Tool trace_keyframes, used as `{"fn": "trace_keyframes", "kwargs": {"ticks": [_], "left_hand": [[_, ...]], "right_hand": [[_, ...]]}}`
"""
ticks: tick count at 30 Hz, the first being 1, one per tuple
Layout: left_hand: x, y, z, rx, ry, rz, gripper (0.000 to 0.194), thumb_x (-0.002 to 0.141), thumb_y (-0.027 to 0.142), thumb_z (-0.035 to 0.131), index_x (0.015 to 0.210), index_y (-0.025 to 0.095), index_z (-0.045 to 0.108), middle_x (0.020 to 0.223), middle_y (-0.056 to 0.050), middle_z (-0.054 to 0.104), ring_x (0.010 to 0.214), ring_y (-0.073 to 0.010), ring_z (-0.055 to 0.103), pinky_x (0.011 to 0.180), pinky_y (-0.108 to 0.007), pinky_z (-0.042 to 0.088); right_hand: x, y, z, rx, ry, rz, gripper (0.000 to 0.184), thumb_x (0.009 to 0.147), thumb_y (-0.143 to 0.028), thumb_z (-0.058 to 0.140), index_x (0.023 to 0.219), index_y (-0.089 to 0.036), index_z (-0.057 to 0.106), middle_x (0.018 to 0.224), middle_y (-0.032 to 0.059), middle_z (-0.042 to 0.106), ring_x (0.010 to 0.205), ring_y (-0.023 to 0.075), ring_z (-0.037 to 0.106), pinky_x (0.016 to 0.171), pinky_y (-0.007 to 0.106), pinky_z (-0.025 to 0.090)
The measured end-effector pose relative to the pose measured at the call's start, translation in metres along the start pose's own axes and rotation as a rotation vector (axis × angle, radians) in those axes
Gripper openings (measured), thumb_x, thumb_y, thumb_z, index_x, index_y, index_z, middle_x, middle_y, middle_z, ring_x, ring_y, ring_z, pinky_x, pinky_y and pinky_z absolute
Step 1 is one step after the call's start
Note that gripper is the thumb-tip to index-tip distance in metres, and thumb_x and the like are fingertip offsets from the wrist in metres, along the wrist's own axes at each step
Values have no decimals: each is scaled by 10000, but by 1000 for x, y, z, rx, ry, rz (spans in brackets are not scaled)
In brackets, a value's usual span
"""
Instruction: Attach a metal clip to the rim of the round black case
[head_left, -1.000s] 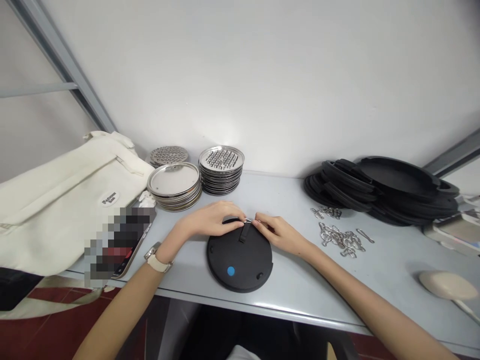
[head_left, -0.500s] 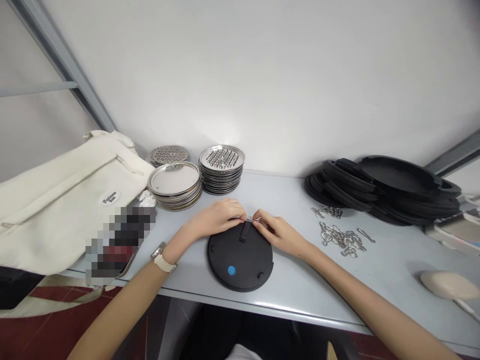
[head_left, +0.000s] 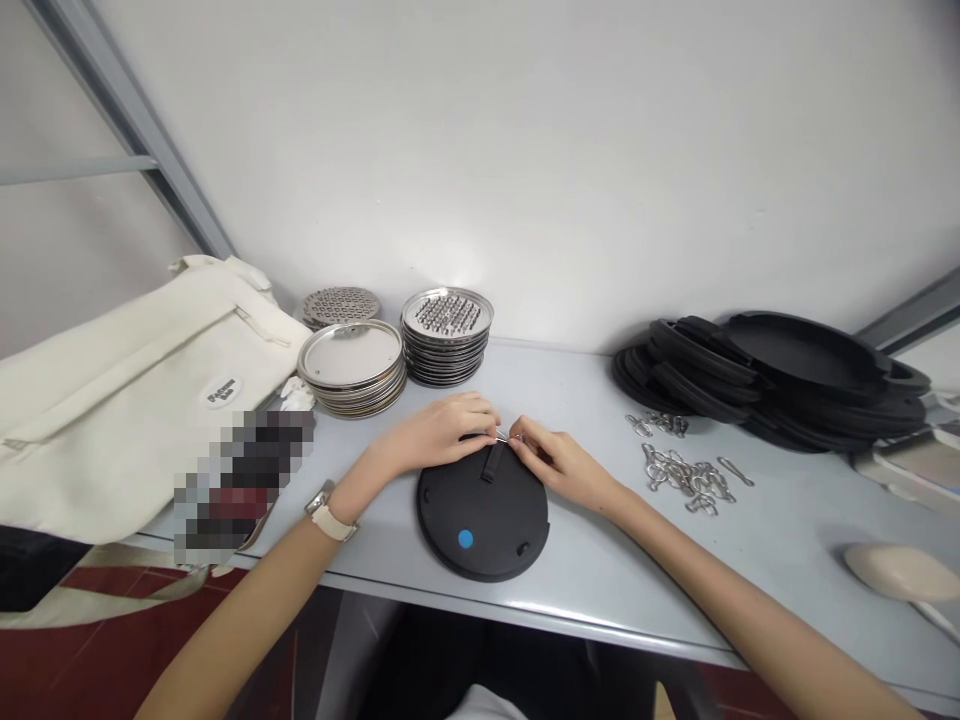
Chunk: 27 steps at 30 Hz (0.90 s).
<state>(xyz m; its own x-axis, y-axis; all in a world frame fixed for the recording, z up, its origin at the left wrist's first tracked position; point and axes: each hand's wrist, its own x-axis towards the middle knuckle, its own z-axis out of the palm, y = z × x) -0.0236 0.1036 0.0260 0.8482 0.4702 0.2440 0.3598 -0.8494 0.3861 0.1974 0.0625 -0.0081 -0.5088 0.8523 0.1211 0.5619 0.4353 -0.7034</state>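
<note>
Metal clip [head_left: 502, 437] pinched at 12 o'clock of black disc [head_left: 484, 530] — axis roughly 9-to-3, gripped by left hand [head_left: 450, 430] at 9, right hand [head_left: 559, 462] at 3.

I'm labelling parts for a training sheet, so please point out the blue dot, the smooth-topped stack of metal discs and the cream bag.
Blue dot [head_left: 465, 539]: head view, its middle.
Smooth-topped metal stack [head_left: 352, 355]: head view, top disc's face.
Cream bag [head_left: 142, 400]: head view, front panel.
</note>
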Motion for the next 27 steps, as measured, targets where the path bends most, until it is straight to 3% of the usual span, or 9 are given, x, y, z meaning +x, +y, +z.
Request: {"fn": "trace_keyframes", "kwargs": {"ticks": [7,14,19,23,27], "left_hand": [[0,-1,1,-26,40,-45,149,934,215,457,1010,179,580,932,-47,621,903,-182,552,810,-288,402],[-1,1,-1,-39,-7,4,208,919,268,506,1083,192,607,987,-47,644,968,-186,548,869,-296,388],[-1,5,-4,-43,-54,8,486,750,507,679,1109,192,595,1005,-66,624,966,-220,546,884,-321,385],[-4,4,-6,-80,-94,0,766,597,587,754,1209,186,527,1085,-80,599,1031,-242,523,926,-337,373],[-5,3,-7,-124,-117,17,704,656,534,743,1238,212,513,1143,-73,588,1083,-235,507,975,-342,338]], "right_hand": [[1,1,2,11,10,-4,216,962,-388,323,869,-225,429,575,-65,372,506,107,366,523,224,302],[2,3,1,40,-1,-5,236,959,-397,327,833,-220,418,562,-77,307,495,101,324,512,221,275],[2,4,2,57,-7,4,245,954,-411,335,821,-220,410,561,-78,309,498,101,320,512,224,276],[2,5,2,66,-7,8,252,950,-420,339,819,-219,414,562,-76,314,504,102,316,512,224,276],[2,6,1,124,-8,29,281,944,-448,341,816,-212,424,575,-69,338,519,102,320,508,222,276]]}}
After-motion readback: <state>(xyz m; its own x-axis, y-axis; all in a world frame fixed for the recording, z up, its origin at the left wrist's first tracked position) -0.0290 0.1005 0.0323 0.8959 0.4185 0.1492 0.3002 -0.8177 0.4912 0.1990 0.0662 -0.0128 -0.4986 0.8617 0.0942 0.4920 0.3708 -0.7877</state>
